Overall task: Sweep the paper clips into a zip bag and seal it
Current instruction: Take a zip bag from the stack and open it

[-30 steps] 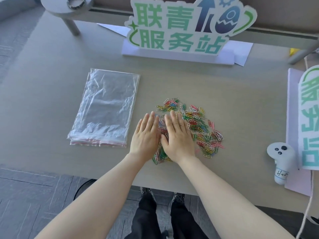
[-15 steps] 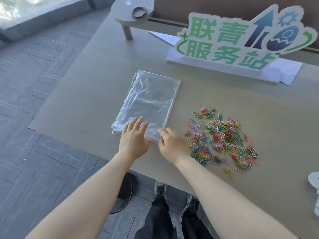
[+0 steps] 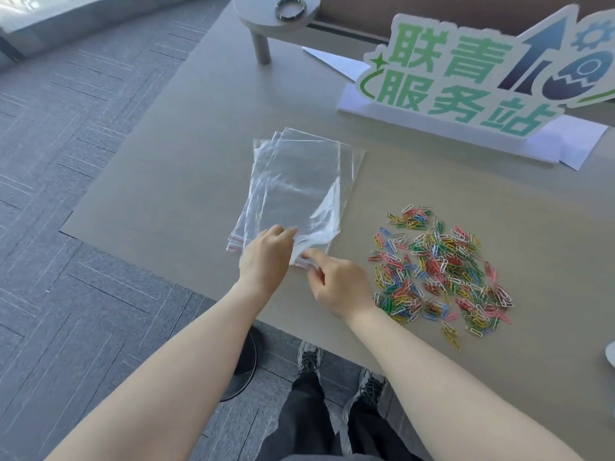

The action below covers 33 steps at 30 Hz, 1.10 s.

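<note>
Zip bags (image 3: 296, 191) lay in a loose, fanned stack on the grey table (image 3: 186, 161), their red-lined mouths at the near edge. Both hands worked at that near edge. The left hand (image 3: 266, 257) rested on top of the stack with its fingers curled over the plastic, and the film rose in a crease just beyond its fingertips. The right hand (image 3: 339, 284) had thumb and forefinger pinched on the near right corner of the top bag, by the red zip line. How many bags that pinch took in could not be told, since the clear layers blurred into one another, and the left hand covered part of the zip edge. Paper clips (image 3: 439, 271), in mixed colours, were scattered in a heap on the table just right of the right hand, apart from the bags. A green-lettered sign (image 3: 466, 78) stood farther back, its right end cut off by the frame.
</note>
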### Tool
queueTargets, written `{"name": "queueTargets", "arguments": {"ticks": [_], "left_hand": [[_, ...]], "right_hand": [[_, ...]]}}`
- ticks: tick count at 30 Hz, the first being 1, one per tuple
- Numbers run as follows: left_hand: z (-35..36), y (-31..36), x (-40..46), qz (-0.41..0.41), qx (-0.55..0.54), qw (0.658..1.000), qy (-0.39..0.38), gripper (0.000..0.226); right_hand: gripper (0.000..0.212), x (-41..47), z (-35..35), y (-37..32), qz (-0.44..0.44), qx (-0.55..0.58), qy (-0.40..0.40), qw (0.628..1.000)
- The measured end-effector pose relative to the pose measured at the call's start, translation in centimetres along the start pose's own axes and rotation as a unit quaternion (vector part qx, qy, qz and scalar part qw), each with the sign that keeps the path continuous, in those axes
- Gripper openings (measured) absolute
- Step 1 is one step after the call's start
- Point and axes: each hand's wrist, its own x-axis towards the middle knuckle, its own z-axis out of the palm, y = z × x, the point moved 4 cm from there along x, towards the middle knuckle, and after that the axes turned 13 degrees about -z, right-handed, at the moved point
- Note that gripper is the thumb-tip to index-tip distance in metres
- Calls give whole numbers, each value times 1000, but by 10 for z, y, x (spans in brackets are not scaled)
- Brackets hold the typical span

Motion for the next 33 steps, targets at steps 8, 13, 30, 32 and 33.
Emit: {"name": "queueTargets", "arguments": {"ticks": [8,13,30,32,33], "left_hand": [[-15,38,-3,17,-91,996,-9,14],[-26,51,-6,107,-91,990,21,22],[-76,59,32,79,-112,990,13,43],[-83,61,35,78,-134,988,-1,42],[-86,62,36,76,-135,988,-10,42]], "right_hand": [[35,4,-22,13,82,16,-29,996],[18,9,-36,21,117,-29,-13,993],[29,0,-76,56,228,-16,6,973],[23,-1,-78,59,235,-24,-4,972],[18,-1,-79,60,235,-29,-10,972]]}}
